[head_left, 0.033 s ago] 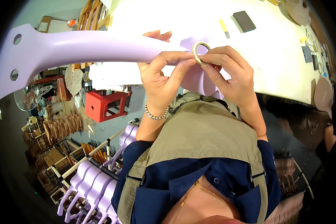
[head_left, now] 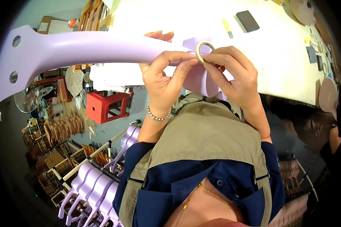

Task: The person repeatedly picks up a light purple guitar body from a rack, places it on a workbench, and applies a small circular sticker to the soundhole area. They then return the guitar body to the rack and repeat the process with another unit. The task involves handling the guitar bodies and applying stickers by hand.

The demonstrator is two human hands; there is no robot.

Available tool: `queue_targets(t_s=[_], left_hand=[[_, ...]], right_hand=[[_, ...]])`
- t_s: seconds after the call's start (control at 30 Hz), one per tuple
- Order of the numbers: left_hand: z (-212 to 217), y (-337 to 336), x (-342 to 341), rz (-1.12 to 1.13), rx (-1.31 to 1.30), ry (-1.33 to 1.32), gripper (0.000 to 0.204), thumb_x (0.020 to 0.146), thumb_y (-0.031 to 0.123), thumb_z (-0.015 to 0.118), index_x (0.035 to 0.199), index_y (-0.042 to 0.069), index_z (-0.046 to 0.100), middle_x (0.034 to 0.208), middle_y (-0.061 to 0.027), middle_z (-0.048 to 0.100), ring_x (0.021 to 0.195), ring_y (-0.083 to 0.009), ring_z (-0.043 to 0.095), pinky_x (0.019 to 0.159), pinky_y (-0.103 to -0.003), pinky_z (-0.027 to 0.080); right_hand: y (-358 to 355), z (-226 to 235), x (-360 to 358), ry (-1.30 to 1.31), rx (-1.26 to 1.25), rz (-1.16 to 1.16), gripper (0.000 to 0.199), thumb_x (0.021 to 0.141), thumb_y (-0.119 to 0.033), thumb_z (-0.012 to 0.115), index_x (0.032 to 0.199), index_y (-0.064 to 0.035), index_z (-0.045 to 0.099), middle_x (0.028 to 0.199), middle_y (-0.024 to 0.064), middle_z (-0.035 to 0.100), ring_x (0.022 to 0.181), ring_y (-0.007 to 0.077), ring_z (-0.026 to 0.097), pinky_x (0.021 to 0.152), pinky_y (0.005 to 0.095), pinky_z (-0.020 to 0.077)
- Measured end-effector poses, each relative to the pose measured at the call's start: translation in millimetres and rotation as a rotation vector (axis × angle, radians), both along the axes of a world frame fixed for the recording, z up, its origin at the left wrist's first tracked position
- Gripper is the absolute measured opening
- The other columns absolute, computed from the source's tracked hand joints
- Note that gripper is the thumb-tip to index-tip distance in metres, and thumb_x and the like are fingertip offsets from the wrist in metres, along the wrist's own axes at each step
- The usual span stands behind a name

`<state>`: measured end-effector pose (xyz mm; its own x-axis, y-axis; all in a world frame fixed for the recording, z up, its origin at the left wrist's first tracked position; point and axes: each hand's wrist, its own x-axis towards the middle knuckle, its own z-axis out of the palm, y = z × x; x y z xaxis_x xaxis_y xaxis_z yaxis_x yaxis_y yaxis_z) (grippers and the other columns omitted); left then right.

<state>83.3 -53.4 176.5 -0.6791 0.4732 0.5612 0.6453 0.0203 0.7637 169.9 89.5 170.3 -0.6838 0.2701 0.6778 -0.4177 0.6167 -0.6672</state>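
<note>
Both hands are pinching a small roll of tape (head_left: 204,50): a thin cream ring, matte. Left hand (head_left: 163,77) fingers (head_left: 185,67) are closing narrow on its left rim; right hand (head_left: 235,73) fingers (head_left: 216,59) are gripping its lower right rim. Just behind the fingers, a smooth lilac painted part (head_left: 83,48), long, curved, with round holes, is lying, possibly over the white tabletop (head_left: 276,49).
</note>
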Motion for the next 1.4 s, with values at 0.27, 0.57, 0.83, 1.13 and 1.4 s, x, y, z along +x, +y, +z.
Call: queue_targets(t_s=[0.27, 0.57, 0.83, 1.13, 1.4], left_hand=[[2.3, 1.2, 8.1, 0.041, -0.011, -0.007, 0.013, 0.07, 0.008, 0.074, 0.077, 0.002, 0.065, 0.116, -0.0121, 0.04, 0.108, -0.0251, 0.05, 0.093, -0.037, 0.044], [0.0, 14.3, 9.4, 0.087, 0.151, -0.033, 0.011, 0.067, 0.013, 0.075, 0.072, 0.006, 0.067, 0.097, -0.0118, 0.052, 0.106, -0.0264, 0.044, 0.086, -0.041, 0.039], [2.2, 5.9, 8.7, 0.038, 0.062, -0.084, 0.018, 0.077, 0.014, 0.069, 0.081, -0.001, 0.062, 0.118, -0.0136, 0.042, 0.111, -0.0254, 0.048, 0.096, -0.039, 0.04], [-7.6, -8.3, 0.5, 0.086, 0.184, -0.219, 0.021, 0.081, 0.018, 0.066, 0.082, -0.003, 0.06, 0.121, -0.0136, 0.042, 0.114, -0.0248, 0.047, 0.1, -0.04, 0.037], [-9.0, -9.9, 1.5, 0.173, 0.178, -0.243, 0.03, 0.085, 0.006, 0.059, 0.113, -0.004, 0.055, 0.128, -0.0145, 0.042, 0.113, -0.0278, 0.049, 0.096, -0.037, 0.041]], right_hand=[[-4.4, -0.5, -8.8, 0.081, 0.295, -0.339, 0.013, 0.061, -0.007, 0.069, 0.07, -0.0109, 0.061, 0.054, -0.003, 0.044, 0.05, 0.0134, 0.04, 0.051, 0.0257, 0.0307], [-22.4, -9.0, -17.7, 0.133, -0.109, -0.342, 0.005, 0.069, -0.006, 0.065, 0.073, -0.0097, 0.064, 0.057, -0.0057, 0.054, 0.048, 0.0074, 0.047, 0.064, 0.0249, 0.0316], [-3.1, -13.8, -22.6, 0.102, -0.546, -0.573, 0.012, 0.08, -0.009, 0.062, 0.087, 0.0014, 0.064, 0.064, -0.0009, 0.055, 0.055, 0.0073, 0.044, 0.054, 0.0188, 0.0356], [3.3, 8.3, -15.8, -0.024, -0.102, 0.025, 0.041, 0.063, -0.022, 0.078, 0.099, -0.0088, 0.065, 0.086, 0.0068, 0.052, 0.075, 0.0184, 0.048, 0.072, 0.0295, 0.0407], [-13.4, -7.1, -30.6, -0.012, -0.14, -0.153, 0.015, 0.069, -0.019, 0.073, 0.076, -0.0081, 0.066, 0.097, 0.0139, 0.05, 0.09, 0.0256, 0.052, 0.077, 0.0341, 0.0425]])
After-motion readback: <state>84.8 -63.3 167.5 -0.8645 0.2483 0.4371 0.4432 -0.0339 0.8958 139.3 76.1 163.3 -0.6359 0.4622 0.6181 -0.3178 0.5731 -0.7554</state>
